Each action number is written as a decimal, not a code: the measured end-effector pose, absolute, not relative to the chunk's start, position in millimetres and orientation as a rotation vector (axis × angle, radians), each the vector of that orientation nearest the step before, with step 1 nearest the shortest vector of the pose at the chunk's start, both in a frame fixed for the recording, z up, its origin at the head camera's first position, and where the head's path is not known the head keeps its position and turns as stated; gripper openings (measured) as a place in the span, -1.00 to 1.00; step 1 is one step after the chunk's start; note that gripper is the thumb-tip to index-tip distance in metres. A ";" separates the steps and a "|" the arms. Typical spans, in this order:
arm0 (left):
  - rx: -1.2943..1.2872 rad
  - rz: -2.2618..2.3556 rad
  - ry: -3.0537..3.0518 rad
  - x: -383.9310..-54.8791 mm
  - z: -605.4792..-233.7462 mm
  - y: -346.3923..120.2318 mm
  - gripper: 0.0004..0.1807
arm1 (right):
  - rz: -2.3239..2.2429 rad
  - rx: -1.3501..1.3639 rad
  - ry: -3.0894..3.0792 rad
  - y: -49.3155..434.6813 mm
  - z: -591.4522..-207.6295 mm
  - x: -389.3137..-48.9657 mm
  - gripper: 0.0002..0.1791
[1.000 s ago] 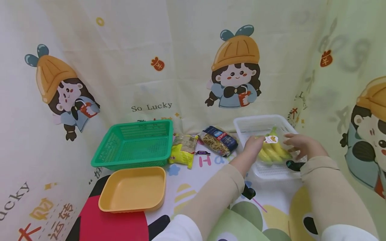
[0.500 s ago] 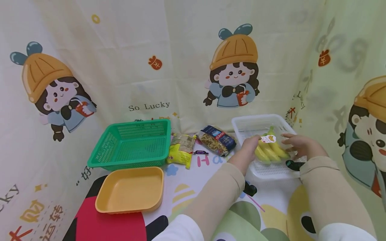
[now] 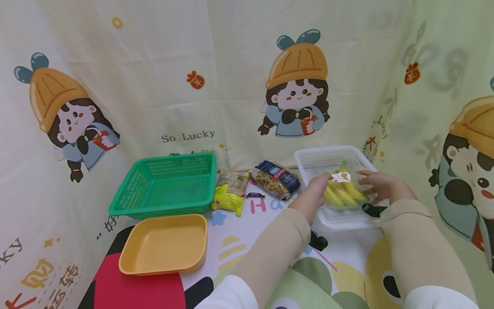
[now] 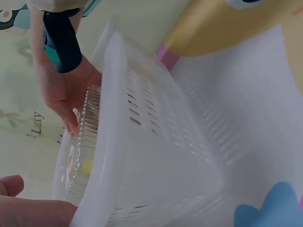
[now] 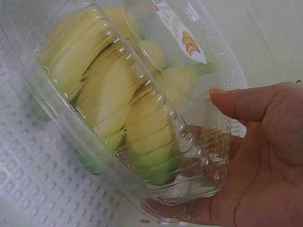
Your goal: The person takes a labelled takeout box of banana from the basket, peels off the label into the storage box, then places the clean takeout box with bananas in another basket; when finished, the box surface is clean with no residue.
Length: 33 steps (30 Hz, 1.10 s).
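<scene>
A clear plastic box of bananas (image 3: 344, 191), with a white label on its lid, is in the white basket (image 3: 333, 224) at the right of the table. My left hand (image 3: 317, 192) holds the box's left side, its fingers partly hidden by the basket and box. On the opposite side, my right hand (image 3: 387, 186) grips the box. The right wrist view shows its thumb against the side of the banana box (image 5: 109, 99) and fingers reaching underneath. Through the clear plastic, several yellow bananas with greenish ends are visible.
Left of the basket lie a blue-labelled pasta bag (image 3: 276, 179), a small purple-wrapped candy (image 3: 255, 195) and a yellow snack bag (image 3: 230, 195). Farther left are a green basket (image 3: 173, 210) and, in front of it, a yellow tray (image 3: 164, 244). A patterned curtain (image 3: 231, 86) hangs behind.
The head view has shifted slightly, so the whole scene sits a little farther left. Both hands and the banana box keep nearly the same place at the white basket.
</scene>
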<state>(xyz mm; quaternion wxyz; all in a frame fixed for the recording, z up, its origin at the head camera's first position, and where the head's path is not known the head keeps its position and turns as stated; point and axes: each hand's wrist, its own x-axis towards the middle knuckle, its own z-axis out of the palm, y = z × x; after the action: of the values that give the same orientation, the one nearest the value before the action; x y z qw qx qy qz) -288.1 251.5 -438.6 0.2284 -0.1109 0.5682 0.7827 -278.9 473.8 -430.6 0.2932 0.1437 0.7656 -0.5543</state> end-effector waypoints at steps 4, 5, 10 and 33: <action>-0.316 2.157 1.536 -288.2 -438.9 250.6 -0.63 | -1.504 0.397 2.033 471.5 -431.8 -278.8 -0.20; -0.312 2.155 1.531 -288.3 -438.9 250.1 -0.62 | -1.504 0.397 2.036 470.8 -431.7 -279.1 -0.20; -0.286 2.120 1.551 -287.4 -438.1 248.3 -0.57 | -1.478 0.392 2.058 471.2 -428.5 -279.6 -0.20; 0.142 1.982 1.630 -305.4 -384.6 154.7 -0.51 | -1.430 0.057 2.364 428.5 -356.9 -269.3 -0.10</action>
<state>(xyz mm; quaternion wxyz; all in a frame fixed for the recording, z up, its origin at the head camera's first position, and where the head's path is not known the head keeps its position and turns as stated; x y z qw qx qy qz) -305.4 154.7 -384.6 0.2816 0.0530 0.6085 0.7400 -269.3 428.5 -356.9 0.1879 0.0202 0.8402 -0.5083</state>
